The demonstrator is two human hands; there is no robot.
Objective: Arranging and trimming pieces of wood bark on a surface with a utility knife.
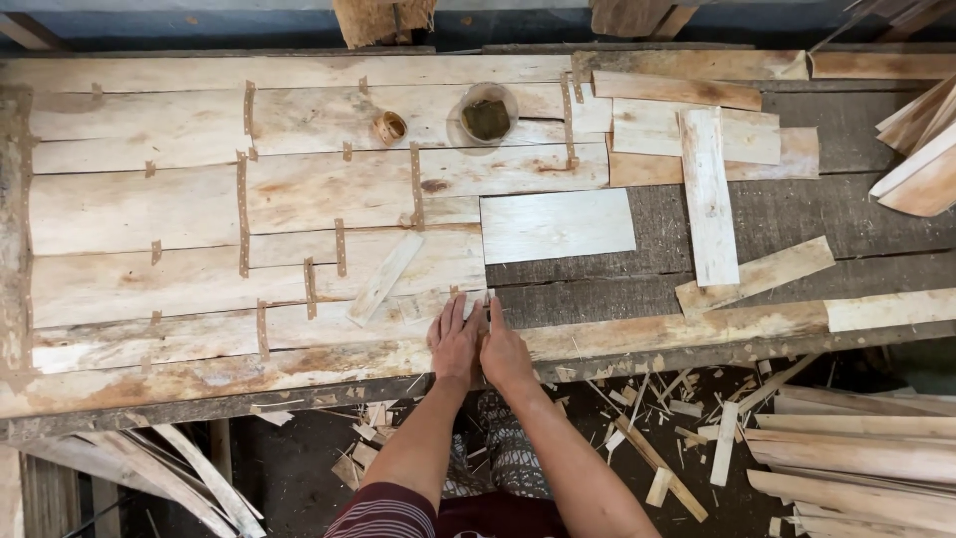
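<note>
Both hands press side by side on the near edge of a sheet of pale wood veneer strips [199, 199] joined with short brown tape pieces. My left hand [455, 341] lies flat, fingers spread, on the sheet's right end. My right hand [503, 349] rests beside it, index finger stretched along the veneer's cut edge. Neither hand holds anything. A loose narrow veneer strip [384, 278] lies slanted just above my hands. A clean rectangular veneer piece [557, 225] lies to the upper right.
A roll of brown tape [389, 128] and a small bowl with dark contents [487, 116] sit at the back of the workbench [797, 214]. Loose veneer pieces [709, 194] lie at right. Offcuts litter the floor [657, 438] below; stacked strips [856, 453] lie at lower right.
</note>
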